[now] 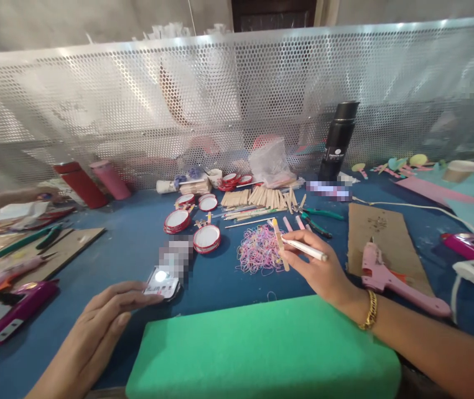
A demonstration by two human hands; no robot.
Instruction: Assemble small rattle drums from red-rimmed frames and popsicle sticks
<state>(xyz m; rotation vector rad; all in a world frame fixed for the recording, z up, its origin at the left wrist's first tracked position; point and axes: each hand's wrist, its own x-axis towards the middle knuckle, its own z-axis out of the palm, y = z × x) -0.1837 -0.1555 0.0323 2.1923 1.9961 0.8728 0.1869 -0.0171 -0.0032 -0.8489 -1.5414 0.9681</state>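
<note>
My right hand (317, 266) is closed around a white pen (305, 249) and a wooden craft stick (280, 244), held over a pile of pink and purple rubber bands (257, 255) on the blue table (137, 244). My left hand (99, 327) lies flat with fingers stretched out, its fingertips touching a small white device with a lit spot (162, 282). A green foam block (261, 349) lies between my forearms at the near edge.
Red-rimmed round lids (205, 238), loose wooden sticks (257, 197), green pliers (322, 219), a black flask (339, 141), a pink glue gun (386, 280) on cardboard (382, 233). A perforated metal screen (237, 105) closes the back. Another person's hand (41, 194) rests far left.
</note>
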